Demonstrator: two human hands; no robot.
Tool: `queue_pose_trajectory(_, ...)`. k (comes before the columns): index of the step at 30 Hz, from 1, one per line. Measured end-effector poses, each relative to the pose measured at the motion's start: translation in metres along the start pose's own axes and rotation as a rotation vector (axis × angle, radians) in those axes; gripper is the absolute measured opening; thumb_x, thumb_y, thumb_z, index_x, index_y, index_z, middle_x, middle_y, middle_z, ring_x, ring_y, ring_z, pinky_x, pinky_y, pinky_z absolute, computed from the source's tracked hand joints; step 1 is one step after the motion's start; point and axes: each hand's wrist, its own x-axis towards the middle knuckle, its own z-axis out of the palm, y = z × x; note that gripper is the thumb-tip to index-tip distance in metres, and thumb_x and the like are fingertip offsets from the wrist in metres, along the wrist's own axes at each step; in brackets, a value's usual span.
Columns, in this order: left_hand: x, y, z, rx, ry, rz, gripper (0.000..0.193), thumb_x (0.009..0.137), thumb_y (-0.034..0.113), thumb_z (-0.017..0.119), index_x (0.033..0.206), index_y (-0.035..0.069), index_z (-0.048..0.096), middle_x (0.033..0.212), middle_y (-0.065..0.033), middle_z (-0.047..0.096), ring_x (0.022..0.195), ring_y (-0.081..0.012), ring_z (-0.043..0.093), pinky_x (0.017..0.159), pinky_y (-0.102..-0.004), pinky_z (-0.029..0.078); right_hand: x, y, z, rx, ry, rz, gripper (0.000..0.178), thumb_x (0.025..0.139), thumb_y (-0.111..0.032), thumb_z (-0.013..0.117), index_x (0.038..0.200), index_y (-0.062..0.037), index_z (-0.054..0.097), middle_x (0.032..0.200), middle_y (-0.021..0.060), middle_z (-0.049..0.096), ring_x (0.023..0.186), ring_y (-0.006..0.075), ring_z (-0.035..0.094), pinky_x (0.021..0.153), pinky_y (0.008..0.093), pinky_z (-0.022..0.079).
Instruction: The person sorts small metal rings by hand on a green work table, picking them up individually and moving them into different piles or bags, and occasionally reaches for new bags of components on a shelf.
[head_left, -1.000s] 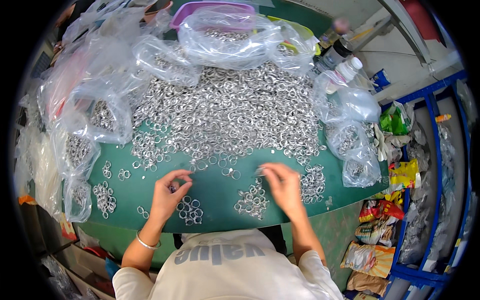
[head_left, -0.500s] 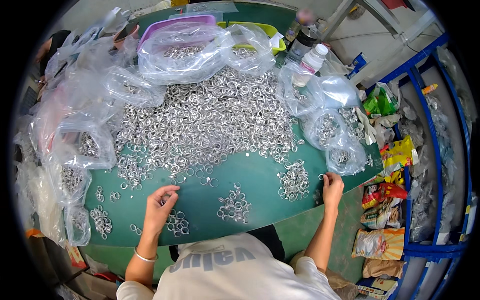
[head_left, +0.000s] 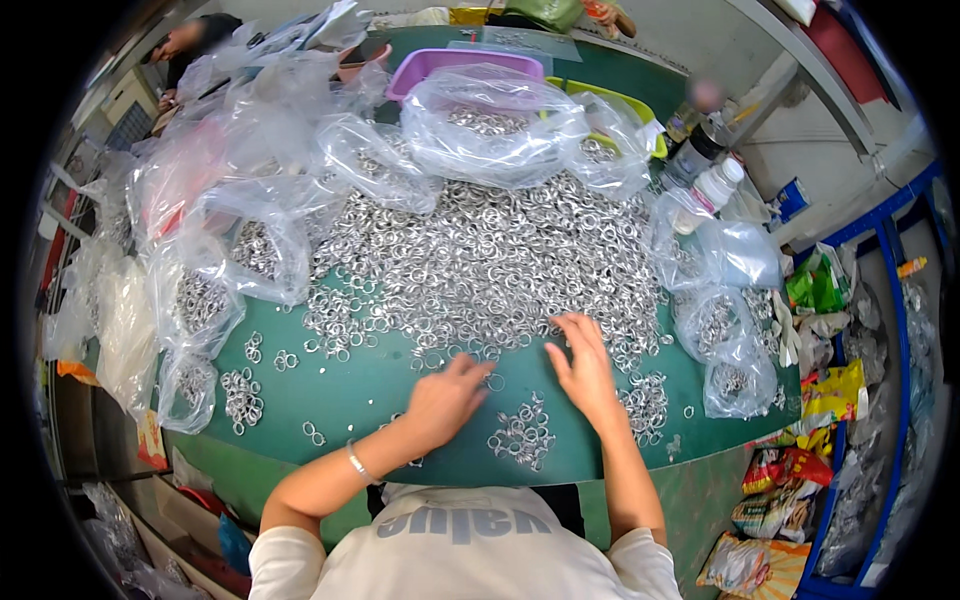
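A broad heap of small silvery metal rings (head_left: 500,250) covers the middle of the green table (head_left: 330,400). At its near edge is my left hand (head_left: 447,402), palm down, fingers stretched toward a few loose rings; whether it touches them I cannot tell. My right hand (head_left: 585,372) reaches the heap's front right edge, thumb and fingers apart, nothing visible between them. Between my forearms lies a small pile of rings (head_left: 522,432). Another small pile (head_left: 645,405) sits just right of my right wrist, and some rings are partly hidden under my left forearm.
Clear plastic bags holding rings stand on the left (head_left: 270,250) and right (head_left: 735,380). Behind the heap are a purple tub (head_left: 465,62), a green tub (head_left: 640,110) and a white bottle (head_left: 712,192). A blue shelf rack (head_left: 880,235) is at right. Other people are partly visible at the back.
My left hand has moved right and forward to the heap's near edge. My right hand has left the table's right side and come left to the heap. The view has shifted left.
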Motion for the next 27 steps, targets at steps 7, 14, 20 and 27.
queue_pose_trajectory(7, 0.019, -0.022, 0.027, 0.184, -0.110, 0.044, 0.021, 0.082, 0.017, 0.064, 0.101, 0.010, 0.058, 0.107, -0.0085, 0.050, 0.065, -0.0273, 0.063, 0.055, -0.0388, 0.052, 0.028, -0.017, 0.059, -0.354, -0.063, -0.088, 0.066, 0.081, -0.031, 0.069, 0.133, 0.0004, 0.042, 0.140, 0.0218, 0.034, 0.128, 0.0446, 0.029, 0.102, 0.0567, 0.024)
queue_pose_trajectory(14, 0.012, -0.055, 0.007, 0.202, 0.158, -0.022, 0.017, 0.082, 0.006, 0.060, 0.098, 0.008, 0.057, 0.106, -0.0087, 0.052, 0.065, -0.0300, 0.062, 0.054, -0.0405, 0.050, 0.014, -0.050, 0.082, -0.192, -0.095, -0.079, 0.057, 0.088, -0.031, 0.060, 0.132, 0.0010, 0.043, 0.139, 0.0241, 0.035, 0.130, 0.0450, 0.028, 0.099, 0.0588, 0.025)
queue_pose_trajectory(20, 0.014, -0.057, -0.024, 0.142, 0.214, -0.191, 0.016, 0.083, 0.007, 0.061, 0.099, 0.008, 0.058, 0.105, -0.0092, 0.054, 0.065, -0.0329, 0.062, 0.054, -0.0427, 0.049, 0.005, -0.071, 0.078, -0.115, -0.209, -0.177, 0.057, 0.087, -0.027, 0.061, 0.133, 0.0009, 0.041, 0.139, 0.0221, 0.035, 0.132, 0.0408, 0.028, 0.101, 0.0596, 0.024)
queue_pose_trajectory(27, 0.034, -0.046, -0.019, -0.086, 0.147, 0.023, 0.029, 0.085, 0.012, 0.061, 0.114, 0.012, 0.062, 0.120, -0.0072, 0.057, 0.066, -0.0293, 0.065, 0.058, -0.0360, 0.053, -0.008, -0.070, 0.062, 0.034, -0.505, -0.357, 0.047, 0.087, -0.018, 0.061, 0.130, -0.0035, 0.047, 0.137, 0.0155, 0.043, 0.135, 0.0307, 0.031, 0.108, 0.0534, 0.019)
